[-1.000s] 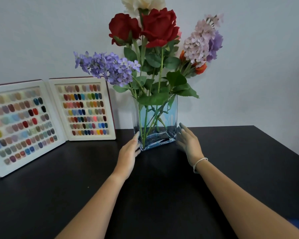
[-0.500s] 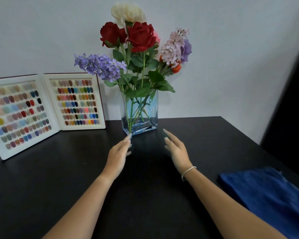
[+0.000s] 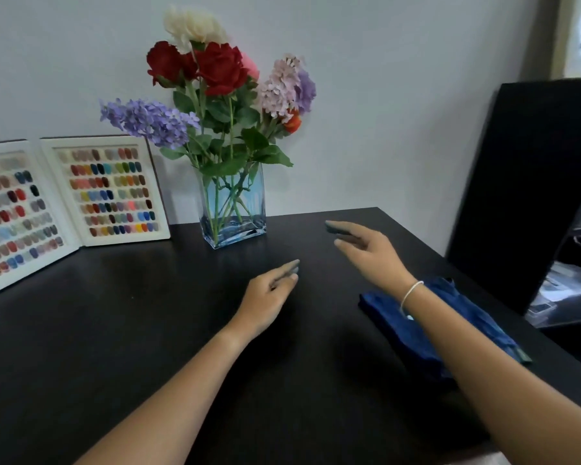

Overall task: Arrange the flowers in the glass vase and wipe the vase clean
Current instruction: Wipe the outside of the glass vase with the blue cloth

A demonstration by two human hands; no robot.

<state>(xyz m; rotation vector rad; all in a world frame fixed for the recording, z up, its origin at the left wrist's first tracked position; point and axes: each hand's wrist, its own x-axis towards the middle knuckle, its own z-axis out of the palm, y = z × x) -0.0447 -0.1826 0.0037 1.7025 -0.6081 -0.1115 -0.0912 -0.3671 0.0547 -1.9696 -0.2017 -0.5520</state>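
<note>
Both hands (image 3: 265,297) off the vase (image 3: 233,209)

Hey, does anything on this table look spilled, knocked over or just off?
Nothing stands out. The glass vase stands upright with the flowers in it, no spill shows on the table, and the blue cloth lies under the right arm.
</note>
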